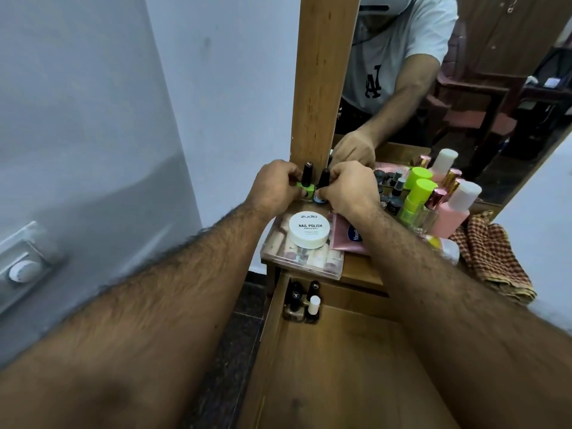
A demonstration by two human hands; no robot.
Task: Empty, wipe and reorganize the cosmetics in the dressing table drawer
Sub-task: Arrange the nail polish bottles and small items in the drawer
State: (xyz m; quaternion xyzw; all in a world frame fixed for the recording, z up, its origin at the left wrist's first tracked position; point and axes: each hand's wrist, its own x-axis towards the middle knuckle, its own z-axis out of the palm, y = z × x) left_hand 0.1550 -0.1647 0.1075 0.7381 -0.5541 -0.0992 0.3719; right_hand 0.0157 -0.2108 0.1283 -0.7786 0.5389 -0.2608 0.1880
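1. At the back left corner of the wooden counter [359, 270], against the wooden mirror post [322, 88], we see both hands working on two small nail polish bottles.
2. The left hand [275, 187] has its grip closed around the neon green nail polish bottle with a black cap [305, 184], fingers curled about its base.
3. The right hand [346, 190] pinches the blue nail polish bottle with a black cap [321, 188], which stands just beside the green one.
4. Just in front of the hands, a round white tub labelled nail polish [308, 229] sits on a clear plastic box of pale tubes [297, 258].
5. A pink pouch [343, 233] lies beside the tub, under the right wrist.
6. To the right stand lime-capped bottles [418, 193], a pink bottle with a white cap [455, 212], and a red checked cloth [492, 255].
7. Below, the open wooden drawer [340, 366] holds three small bottles [305, 300] in its back left corner, one white-capped.
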